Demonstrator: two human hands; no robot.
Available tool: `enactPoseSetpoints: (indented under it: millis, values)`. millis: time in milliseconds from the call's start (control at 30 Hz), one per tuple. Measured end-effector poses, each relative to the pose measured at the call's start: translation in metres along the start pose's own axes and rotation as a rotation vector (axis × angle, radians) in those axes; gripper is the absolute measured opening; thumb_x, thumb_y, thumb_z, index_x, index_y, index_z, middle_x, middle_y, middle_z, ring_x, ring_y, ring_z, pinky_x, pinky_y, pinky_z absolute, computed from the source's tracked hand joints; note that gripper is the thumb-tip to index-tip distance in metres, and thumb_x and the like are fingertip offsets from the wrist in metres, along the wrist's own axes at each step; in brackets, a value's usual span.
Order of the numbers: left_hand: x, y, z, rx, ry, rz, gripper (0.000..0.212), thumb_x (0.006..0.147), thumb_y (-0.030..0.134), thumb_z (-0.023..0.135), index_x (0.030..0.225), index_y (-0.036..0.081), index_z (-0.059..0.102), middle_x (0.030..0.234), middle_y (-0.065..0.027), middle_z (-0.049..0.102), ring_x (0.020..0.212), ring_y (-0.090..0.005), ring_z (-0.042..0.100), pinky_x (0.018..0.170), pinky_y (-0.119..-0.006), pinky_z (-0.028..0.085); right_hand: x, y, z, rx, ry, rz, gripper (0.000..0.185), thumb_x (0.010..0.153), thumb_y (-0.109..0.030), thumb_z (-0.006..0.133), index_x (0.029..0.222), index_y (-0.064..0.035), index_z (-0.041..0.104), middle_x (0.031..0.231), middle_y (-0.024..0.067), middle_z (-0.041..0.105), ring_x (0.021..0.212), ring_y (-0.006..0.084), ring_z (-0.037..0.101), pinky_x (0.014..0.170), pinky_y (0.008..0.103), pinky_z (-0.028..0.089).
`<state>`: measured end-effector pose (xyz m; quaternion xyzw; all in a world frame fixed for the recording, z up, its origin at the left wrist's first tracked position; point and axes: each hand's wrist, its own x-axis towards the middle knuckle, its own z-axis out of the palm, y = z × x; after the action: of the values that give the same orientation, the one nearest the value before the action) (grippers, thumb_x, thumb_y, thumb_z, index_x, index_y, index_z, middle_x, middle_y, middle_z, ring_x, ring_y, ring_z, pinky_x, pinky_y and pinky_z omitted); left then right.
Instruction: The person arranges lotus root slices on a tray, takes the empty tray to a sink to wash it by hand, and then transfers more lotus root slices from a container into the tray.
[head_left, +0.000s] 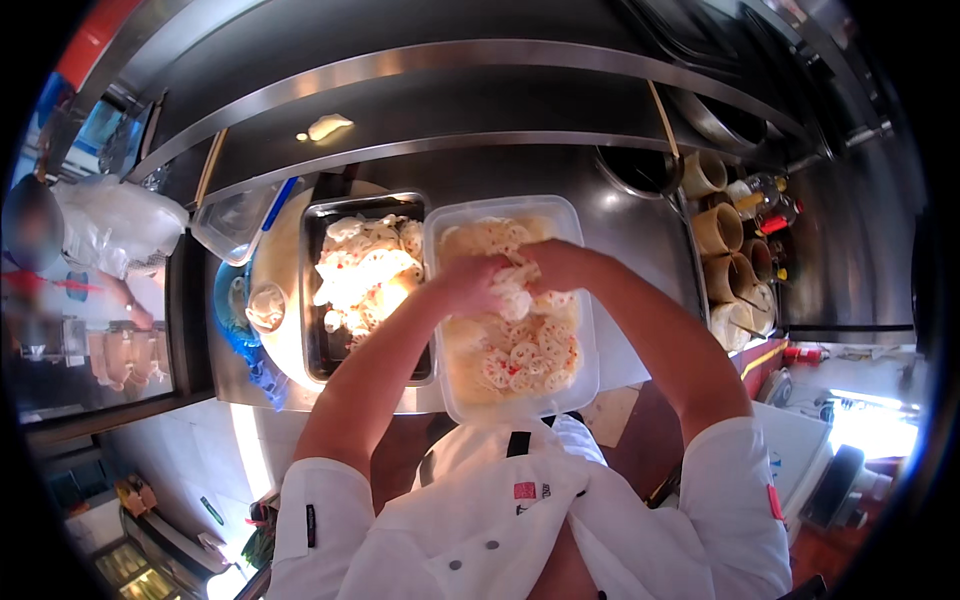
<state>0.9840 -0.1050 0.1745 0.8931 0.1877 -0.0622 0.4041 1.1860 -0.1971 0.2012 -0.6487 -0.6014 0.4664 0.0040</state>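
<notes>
Both hands are over a translucent plastic tub (589, 367) of pale lotus root slices (551, 349) flecked with red pieces, standing in cloudy liquid. My left hand (474, 285) and my right hand (559, 264) meet above the middle of the tub, gripping a clump of pale slices (514, 292) between them. Some fingertips are hidden by the clump and by the hands themselves. Just left of the tub is a dark metal tray (319, 356) heaped with more lotus root slices (375, 262), partly washed out by bright light. My left forearm crosses its lower right corner.
A round board (285, 244) lies partly under the tray, with a small bowl (266, 306) of pale pieces and a blue plastic bag (262, 375) beside it. Round containers (716, 229) and bottles (757, 196) line the right. A metal shelf (480, 142) crosses behind. Another person's hand (139, 316) shows far left.
</notes>
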Motion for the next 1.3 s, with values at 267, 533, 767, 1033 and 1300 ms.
enactPoseSetpoints:
  millis: [267,533,767,1033,1300]
  values:
    - [-0.052,-0.019,0.006,-0.282,-0.019,-0.032,0.067,0.072,0.019,0.083,0.134,0.009,0.059,0.117,-0.0148,0.070,0.109,-0.0273,0.068,0.097,-0.037,0.052,0.000,-0.039,0.013,-0.066,-0.078,-0.023,0.059,0.073,-0.020,0.083,0.124,-0.0022,0.058,0.112,0.0207,0.068,0.109,0.0350,0.065,0.091,0.0432,0.051]
    - [-0.160,-0.066,-0.109,-0.384,0.030,-0.346,0.070,0.074,0.023,0.087,0.136,0.011,0.057,0.113,-0.0082,0.070,0.097,-0.0182,0.067,0.082,-0.035,0.057,0.102,-0.163,0.016,-0.055,-0.066,-0.268,0.054,0.075,-0.019,0.080,0.122,-0.0012,0.061,0.109,0.0201,0.069,0.101,0.0320,0.069,0.087,0.0413,0.054]
    - [-0.198,-0.160,-0.071,-0.209,0.345,-0.447,0.063,0.078,0.018,0.082,0.134,0.008,0.056,0.121,-0.0163,0.064,0.081,-0.0260,0.071,0.063,-0.036,0.057,0.192,-0.183,0.080,-0.201,0.212,-0.367,0.062,0.075,-0.021,0.081,0.130,-0.0033,0.059,0.122,0.0212,0.063,0.116,0.0350,0.062,0.096,0.0436,0.051]
    - [-0.205,-0.157,-0.014,0.001,0.792,-0.381,0.086,0.076,0.018,0.083,0.148,0.004,0.037,0.142,-0.0243,0.037,0.134,-0.0414,0.039,0.109,-0.047,0.041,0.164,-0.167,0.085,0.071,0.483,-0.326,0.092,0.077,-0.011,0.075,0.155,-0.0044,0.026,0.149,0.0208,0.034,0.132,0.0361,0.049,0.107,0.0413,0.045]
    - [-0.221,-0.172,-0.016,0.005,0.778,-0.360,0.068,0.079,-0.005,0.064,0.143,0.002,0.042,0.136,-0.0241,0.046,0.130,-0.0418,0.045,0.111,-0.045,0.039,0.168,-0.161,0.084,0.664,0.489,0.020,0.076,0.082,-0.013,0.068,0.151,-0.0028,0.036,0.135,0.0277,0.053,0.121,0.0390,0.058,0.096,0.0424,0.050]
